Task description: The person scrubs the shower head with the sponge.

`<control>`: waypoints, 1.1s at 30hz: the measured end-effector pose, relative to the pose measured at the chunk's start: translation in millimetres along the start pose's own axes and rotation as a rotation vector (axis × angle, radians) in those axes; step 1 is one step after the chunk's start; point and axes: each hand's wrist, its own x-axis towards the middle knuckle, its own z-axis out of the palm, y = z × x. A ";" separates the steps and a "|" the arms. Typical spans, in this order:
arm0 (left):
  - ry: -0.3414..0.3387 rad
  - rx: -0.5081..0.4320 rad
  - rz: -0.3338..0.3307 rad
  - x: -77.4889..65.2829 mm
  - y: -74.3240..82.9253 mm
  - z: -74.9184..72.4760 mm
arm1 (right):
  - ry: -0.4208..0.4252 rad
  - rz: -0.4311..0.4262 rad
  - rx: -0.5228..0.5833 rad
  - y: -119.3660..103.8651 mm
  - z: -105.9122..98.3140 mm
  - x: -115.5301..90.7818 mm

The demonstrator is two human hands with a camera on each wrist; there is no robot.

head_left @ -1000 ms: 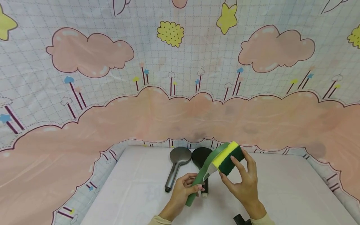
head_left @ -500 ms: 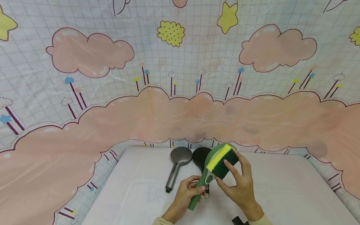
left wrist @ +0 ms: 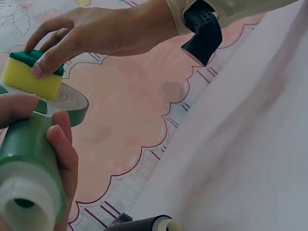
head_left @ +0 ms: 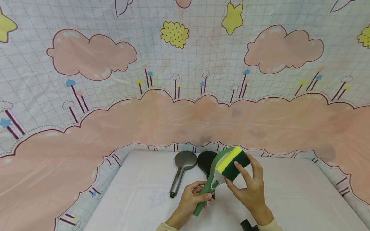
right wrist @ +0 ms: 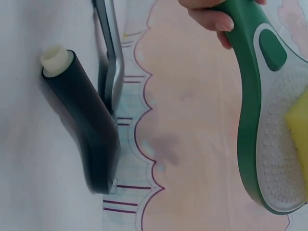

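Note:
My left hand (head_left: 189, 200) grips the handle of a green shower head (head_left: 214, 170), held tilted above the table. Its pale, nubbed spray face (right wrist: 279, 159) shows in the right wrist view. With thumb and fingers my right hand (head_left: 250, 189) pinches a yellow and dark green sponge (head_left: 233, 163). The sponge's yellow side faces the spray face and lies against it in the left wrist view. Behind the green one, a black shower head (head_left: 206, 160) lies on the table, partly hidden. A grey shower head (head_left: 182, 170) lies to its left.
All this is above a white table (head_left: 138, 186). A dark object (head_left: 247, 225) shows beside the right wrist at the bottom edge. Patterned cloth (head_left: 173, 125) with pink clouds hangs behind the table.
The sponge shifted down and left over the spray face, then back up and right. The green shower head tilted slightly, and the left hand stayed on its handle.

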 end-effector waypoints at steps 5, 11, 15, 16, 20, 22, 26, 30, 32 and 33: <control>0.006 0.014 0.013 0.8 -1.3 -0.8 | 0.015 0.023 -0.011 4.7 -3.3 1.2; 0.014 0.004 0.008 1.4 -3.7 -1.2 | 0.022 0.052 -0.029 11.8 -7.3 1.0; 0.017 -0.016 0.000 1.6 -4.7 -1.5 | 0.018 0.068 -0.043 15.9 -9.6 0.4; 0.016 -0.019 -0.005 1.7 -4.7 -1.7 | 0.018 0.076 -0.047 16.8 -10.1 0.4; 0.004 -0.024 -0.004 2.7 -5.0 -2.6 | 0.017 0.100 -0.052 19.0 -11.4 0.2; -0.002 -0.025 -0.005 3.3 -5.0 -3.0 | 0.014 0.100 -0.049 18.5 -10.7 -0.1; -0.011 -0.036 -0.003 3.8 -4.4 -4.0 | -0.013 0.080 -0.022 14.1 -6.4 -1.0; -0.023 -0.041 -0.003 3.6 -4.4 -5.1 | -0.051 0.048 0.004 6.2 -0.9 -3.6; -0.029 -0.043 -0.010 3.4 -5.3 -5.9 | -0.061 0.038 0.008 2.0 1.0 -5.3; -0.033 -0.040 -0.013 3.2 -5.9 -6.5 | -0.063 0.035 0.008 0.1 1.7 -6.1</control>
